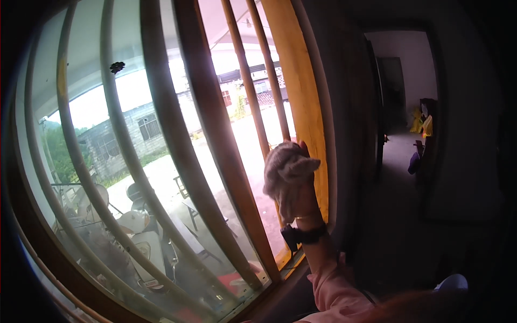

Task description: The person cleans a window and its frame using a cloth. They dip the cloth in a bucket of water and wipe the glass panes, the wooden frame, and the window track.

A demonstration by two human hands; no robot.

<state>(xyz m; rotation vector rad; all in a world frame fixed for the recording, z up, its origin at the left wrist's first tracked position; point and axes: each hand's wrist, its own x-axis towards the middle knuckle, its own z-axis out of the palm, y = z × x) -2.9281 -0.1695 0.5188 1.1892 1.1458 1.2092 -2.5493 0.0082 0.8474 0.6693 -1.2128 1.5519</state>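
Note:
My left hand (308, 196) is raised at the yellow wooden window frame (301, 86), closed on a bunched greyish cloth (288, 167). The cloth hides most of the fingers, and its loose end hangs down toward the wrist. It lies in front of the frame's inner edge and the nearest bar; whether it touches the wood I cannot tell. A black band with a small dark device (301, 235) circles this wrist, below it a pink sleeve (336, 288). My right hand is out of view.
Upright bars (186, 134) cross the window, with glass at the left. A dark wooden sash post (226, 156) stands left of my hand. Outside are a parked motorbike (145, 253), a bench (188, 234) and a grey building (134, 132). To the right, a doorway (401, 81) opens from the dark room.

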